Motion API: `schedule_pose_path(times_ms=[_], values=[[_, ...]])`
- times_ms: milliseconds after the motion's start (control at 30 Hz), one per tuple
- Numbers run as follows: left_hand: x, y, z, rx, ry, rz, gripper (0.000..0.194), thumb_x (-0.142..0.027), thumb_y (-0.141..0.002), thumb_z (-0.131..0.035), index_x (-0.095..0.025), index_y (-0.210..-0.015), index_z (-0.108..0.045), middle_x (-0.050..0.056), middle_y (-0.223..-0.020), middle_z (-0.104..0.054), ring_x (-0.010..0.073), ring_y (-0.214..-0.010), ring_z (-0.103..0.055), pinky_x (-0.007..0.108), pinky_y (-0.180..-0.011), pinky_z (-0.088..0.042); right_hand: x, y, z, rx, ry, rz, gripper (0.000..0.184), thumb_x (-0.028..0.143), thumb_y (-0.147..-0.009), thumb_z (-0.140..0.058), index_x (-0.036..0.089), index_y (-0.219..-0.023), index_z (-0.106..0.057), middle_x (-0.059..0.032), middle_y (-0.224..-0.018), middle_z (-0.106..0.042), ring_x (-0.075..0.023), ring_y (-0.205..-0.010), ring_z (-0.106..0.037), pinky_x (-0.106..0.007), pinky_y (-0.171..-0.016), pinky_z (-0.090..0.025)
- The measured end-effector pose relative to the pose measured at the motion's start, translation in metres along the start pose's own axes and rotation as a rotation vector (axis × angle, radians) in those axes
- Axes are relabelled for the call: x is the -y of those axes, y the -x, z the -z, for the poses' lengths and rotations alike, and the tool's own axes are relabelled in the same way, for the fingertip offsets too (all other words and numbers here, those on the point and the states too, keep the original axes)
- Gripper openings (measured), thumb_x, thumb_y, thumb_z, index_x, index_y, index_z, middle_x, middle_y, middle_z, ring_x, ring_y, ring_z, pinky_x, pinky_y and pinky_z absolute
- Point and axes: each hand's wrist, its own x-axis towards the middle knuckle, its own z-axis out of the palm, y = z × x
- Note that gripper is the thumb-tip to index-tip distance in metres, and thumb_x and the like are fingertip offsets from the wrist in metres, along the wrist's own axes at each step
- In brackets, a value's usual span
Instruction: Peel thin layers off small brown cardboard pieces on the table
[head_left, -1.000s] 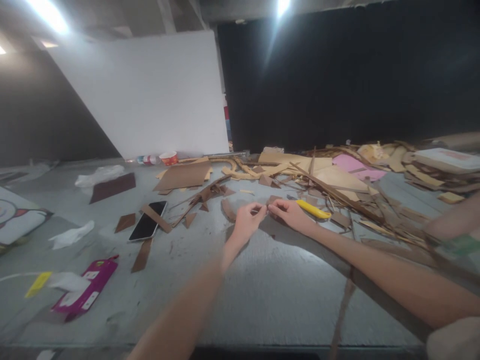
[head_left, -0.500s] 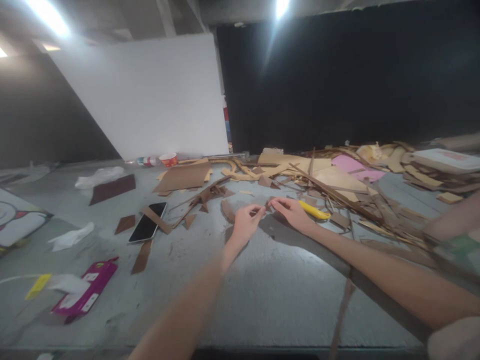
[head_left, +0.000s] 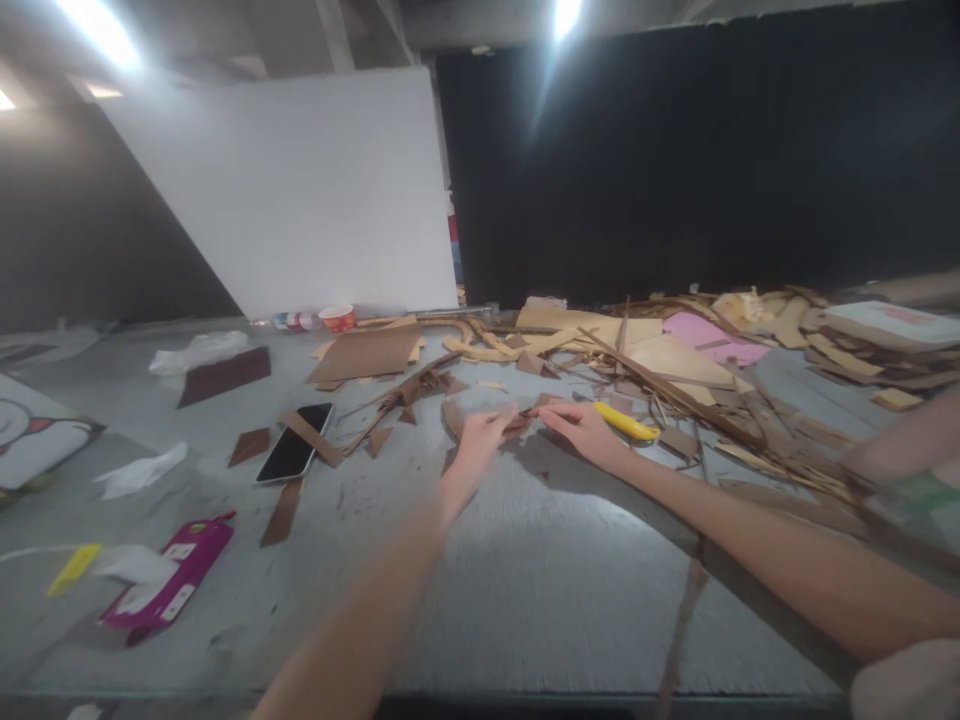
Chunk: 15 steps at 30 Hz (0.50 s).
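My left hand (head_left: 484, 443) and my right hand (head_left: 586, 432) meet at the middle of the grey table, fingertips almost touching. Between them is a small brown piece (head_left: 525, 412), pinched by both hands; its material is too blurred to make out. A yellow-handled tool (head_left: 627, 421) lies just beyond my right hand, its far end hidden. Beside my left hand rests a curved brown strip (head_left: 451, 420). A tiny brown scrap (head_left: 544, 475) lies on the table below the fingers.
Brown and tan offcuts (head_left: 675, 375) pile up behind and to the right. On the left are a phone (head_left: 291, 452) under a brown strip, a magenta packet (head_left: 176, 580) and a crumpled tissue (head_left: 142, 470). At the far right, another person's arm (head_left: 911, 430) reaches in.
My left hand has turned and its fingers have flattened toward the right hand around the brown piece. A tiny scrap now shows on the table below. My right hand has barely moved.
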Motion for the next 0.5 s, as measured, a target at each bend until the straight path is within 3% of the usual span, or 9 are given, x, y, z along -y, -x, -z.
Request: schedule_pose_path(times_ms=[233,500], values=[[0.0019,0.0006,0.0035,-0.013,-0.109,-0.007,0.047,-0.057,-0.074,-0.097,-0.015,-0.093,-0.089,0.017,-0.102,-0.085,0.0290,-0.099,-0.081,0.046,-0.106,-0.061,0.0065,0.0018,0.0024,0.089,0.031,0.039,0.057,0.067,-0.107,-0.054,0.022,-0.084,-0.082,-0.0053,-0.079,-0.072,-0.0239,-0.080,-0.062,-0.037,-0.078,-0.053],[0.0041,-0.0007,0.0044,-0.052,-0.113,-0.055,0.046,-0.057,-0.071,-0.098,-0.017,-0.092,-0.089,0.014,-0.098,-0.085,0.0275,-0.092,-0.081,0.045,-0.102,-0.063,-0.0002,0.0020,0.0022,0.126,0.014,0.050,0.048,0.062,-0.107,-0.058,0.024,-0.095,-0.085,-0.0053,-0.086,-0.077,-0.0250,-0.086,-0.068,-0.037,-0.082,-0.056]])
